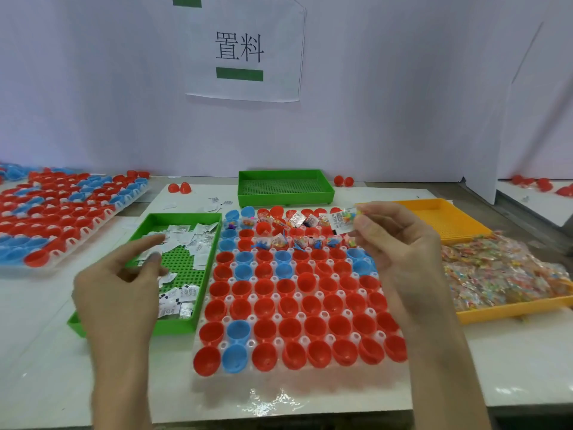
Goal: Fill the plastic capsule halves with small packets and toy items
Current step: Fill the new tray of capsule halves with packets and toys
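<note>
A clear holder tray (297, 386) in front of me carries several rows of red and blue capsule halves (288, 305). The far rows hold packets and small toys; the near rows are hollow. My right hand (393, 240) pinches a white printed packet and a small bag of coloured toy bits (342, 220) above the tray's far right corner. My left hand (124, 290) hovers with fingers relaxed over the green tray (204, 293) of white paper packets (179, 302), holding nothing that I can see.
An orange tray (508, 308) full of bagged toys (496, 274) lies to the right. A second green tray (283, 186) stands at the back. Another holder of capsule halves (62, 212) lies far left. Loose red halves (179, 188) rest near the white backboard.
</note>
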Demonstrator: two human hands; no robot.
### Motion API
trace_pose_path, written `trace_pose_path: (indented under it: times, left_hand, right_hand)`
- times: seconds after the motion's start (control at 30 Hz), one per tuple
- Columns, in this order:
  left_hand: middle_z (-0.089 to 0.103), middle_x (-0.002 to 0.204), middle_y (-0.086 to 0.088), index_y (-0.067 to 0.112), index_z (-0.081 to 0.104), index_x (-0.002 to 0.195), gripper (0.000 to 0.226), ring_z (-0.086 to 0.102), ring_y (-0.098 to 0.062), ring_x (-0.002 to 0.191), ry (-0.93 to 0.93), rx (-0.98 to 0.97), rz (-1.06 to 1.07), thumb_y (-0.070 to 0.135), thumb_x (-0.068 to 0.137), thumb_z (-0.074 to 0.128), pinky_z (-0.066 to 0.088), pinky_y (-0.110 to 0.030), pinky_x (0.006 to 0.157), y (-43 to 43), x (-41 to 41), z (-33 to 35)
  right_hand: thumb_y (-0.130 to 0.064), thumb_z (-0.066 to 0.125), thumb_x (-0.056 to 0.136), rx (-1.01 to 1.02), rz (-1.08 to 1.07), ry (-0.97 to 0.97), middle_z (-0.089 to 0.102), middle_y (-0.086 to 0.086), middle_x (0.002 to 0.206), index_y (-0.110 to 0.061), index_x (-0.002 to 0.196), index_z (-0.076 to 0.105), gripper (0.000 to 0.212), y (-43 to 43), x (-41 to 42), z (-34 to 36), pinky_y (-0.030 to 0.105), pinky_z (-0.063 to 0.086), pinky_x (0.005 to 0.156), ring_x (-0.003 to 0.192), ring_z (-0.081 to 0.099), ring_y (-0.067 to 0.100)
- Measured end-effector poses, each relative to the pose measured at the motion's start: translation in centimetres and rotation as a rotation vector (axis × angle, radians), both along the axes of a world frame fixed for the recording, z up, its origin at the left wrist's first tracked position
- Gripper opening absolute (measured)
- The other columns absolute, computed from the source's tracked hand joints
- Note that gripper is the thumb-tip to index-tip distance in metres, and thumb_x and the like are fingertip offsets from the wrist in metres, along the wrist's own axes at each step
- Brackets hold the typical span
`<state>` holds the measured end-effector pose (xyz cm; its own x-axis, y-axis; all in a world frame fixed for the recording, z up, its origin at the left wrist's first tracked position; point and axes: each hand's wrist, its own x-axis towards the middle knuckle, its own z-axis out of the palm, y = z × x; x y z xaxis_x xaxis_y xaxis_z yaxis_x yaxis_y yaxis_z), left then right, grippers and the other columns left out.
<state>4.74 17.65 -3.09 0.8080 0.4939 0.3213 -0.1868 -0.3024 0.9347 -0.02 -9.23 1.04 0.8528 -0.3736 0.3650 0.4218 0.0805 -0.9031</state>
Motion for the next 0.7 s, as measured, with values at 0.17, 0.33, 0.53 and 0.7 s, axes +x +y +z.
trace_pose_path:
  times: [0.17, 0.33, 0.53, 0.7]
  left_hand:
    - [0.045, 0.155, -0.005, 0.036, 0.061, 0.131, 0.053, 0.049, -0.029, 0.135, 0.209, 0.241, -0.095, 0.015, 0.085, 0.078, 0.039, -0.057, 0.111, 0.3, 0.3, -0.2]
    - [0.066, 0.130, 0.013, 0.044, 0.070, 0.114, 0.032, 0.062, -0.009, 0.118, 0.088, 0.081, -0.307, 0.055, 0.084, 0.068, 0.049, -0.044, 0.100, -2.9, -1.2, 2.0]
    - [0.078, 0.092, 0.004, 0.033, 0.080, 0.097, 0.023, 0.075, -0.012, 0.088, -0.026, -0.233, -0.777, 0.040, 0.075, 0.082, 0.056, -0.017, 0.073, -7.5, -3.2, 3.7]
    - [0.079, 0.083, 0.002, 0.029, 0.082, 0.083, 0.012, 0.074, -0.009, 0.082, -0.051, -0.293, -0.702, 0.025, 0.074, 0.077, 0.054, -0.014, 0.069, -8.0, -3.4, 3.8]
  right_hand:
    - [-0.026, 0.075, 0.070, -0.041, 0.023, 0.028, 0.075, 0.000, 0.084, -0.024, 0.084, 0.077, 0.014, 1.1, 0.3, -0.2, 0.025, 0.058, 0.081, 0.083, 0.071, 0.011]
    - [-0.014, 0.076, 0.079, -0.103, 0.094, 0.047, 0.075, -0.002, 0.082, -0.024, 0.084, 0.076, 0.011, 1.9, 0.4, -0.1, 0.021, 0.055, 0.077, 0.081, 0.071, 0.011]
    - [-0.003, 0.077, 0.080, -0.158, 0.226, 0.010, 0.076, 0.001, 0.082, -0.015, 0.090, 0.074, 0.016, 3.1, 0.2, 0.2, 0.017, 0.054, 0.074, 0.081, 0.072, 0.011]
    - [-0.002, 0.079, 0.078, -0.238, 0.207, 0.012, 0.075, 0.000, 0.082, -0.010, 0.087, 0.072, 0.014, 3.2, 0.2, 0.3, 0.017, 0.054, 0.072, 0.080, 0.072, 0.011]
